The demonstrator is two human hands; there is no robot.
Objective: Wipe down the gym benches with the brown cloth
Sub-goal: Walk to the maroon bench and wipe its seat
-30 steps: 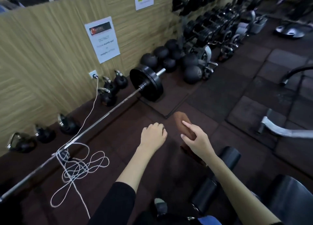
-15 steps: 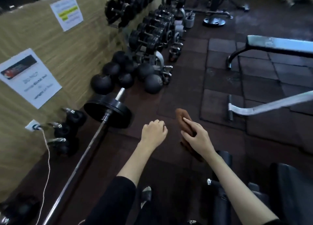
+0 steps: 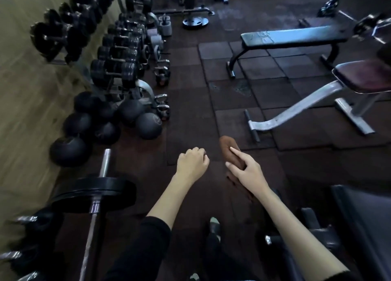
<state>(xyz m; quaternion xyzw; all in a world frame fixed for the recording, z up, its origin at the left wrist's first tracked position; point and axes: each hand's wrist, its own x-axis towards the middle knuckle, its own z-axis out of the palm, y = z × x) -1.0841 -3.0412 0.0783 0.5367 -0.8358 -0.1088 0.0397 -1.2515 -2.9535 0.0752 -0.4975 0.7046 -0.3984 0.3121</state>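
My right hand [image 3: 246, 170] grips the brown cloth [image 3: 229, 151], folded into a roll that sticks out past my fingers, with a loose end hanging below my wrist. My left hand [image 3: 192, 163] is held in front of me in a loose fist with nothing in it. A flat black bench [image 3: 292, 36] stands far right across the floor. A sloped bench with a maroon pad [image 3: 364, 77] on a grey frame lies nearer, right. Part of a dark bench pad [image 3: 364, 221] shows at the lower right, beside my right forearm.
A loaded barbell [image 3: 95, 194] lies on the floor at lower left. Black medicine balls [image 3: 148, 126] and a dumbbell rack [image 3: 118, 56] line the wood-panelled wall on the left. Kettlebells [image 3: 161, 75] sit beside the rack. Dark rubber tiles [image 3: 190, 103] cover the floor ahead.
My view has swung right, away from the wall, bringing the two benches into sight. Both hands keep the same pose, the right one still holding the cloth.
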